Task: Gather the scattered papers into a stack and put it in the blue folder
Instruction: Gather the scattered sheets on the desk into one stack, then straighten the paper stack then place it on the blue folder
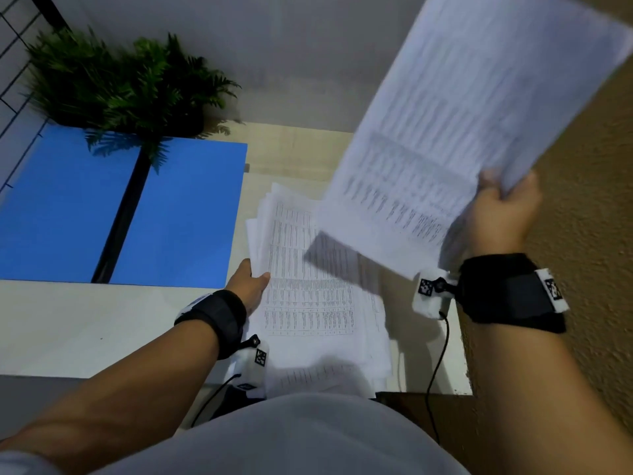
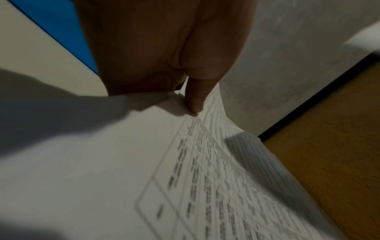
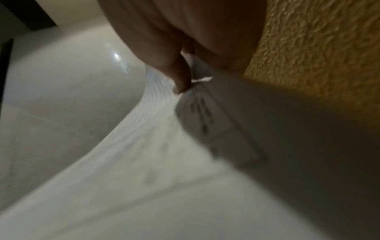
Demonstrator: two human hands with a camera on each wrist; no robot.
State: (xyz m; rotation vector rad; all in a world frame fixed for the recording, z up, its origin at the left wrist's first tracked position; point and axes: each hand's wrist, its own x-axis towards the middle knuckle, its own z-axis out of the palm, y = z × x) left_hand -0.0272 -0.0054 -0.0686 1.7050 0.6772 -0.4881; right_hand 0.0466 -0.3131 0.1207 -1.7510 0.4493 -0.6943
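A loose pile of printed papers point(image 1: 308, 293) lies on the white desk, right of the open blue folder point(image 1: 178, 214). My left hand point(image 1: 251, 279) pinches the pile's left edge, thumb on top; in the left wrist view the thumb point(image 2: 195, 100) presses on the sheets point(image 2: 144, 178). My right hand point(image 1: 503, 204) holds a bunch of sheets point(image 1: 455, 125) raised and tilted in the air above the pile's right side, blurred by motion. In the right wrist view its fingers point(image 3: 180, 76) pinch the corner of those sheets point(image 3: 164, 146).
A green fern in a dark pot point(image 1: 130, 84) stands at the back, overhanging the folder. A textured ochre wall point(image 1: 589, 234) runs close along the right. The desk's bare white surface point(image 1: 85, 327) stretches at front left. Camera cables hang off the front edge.
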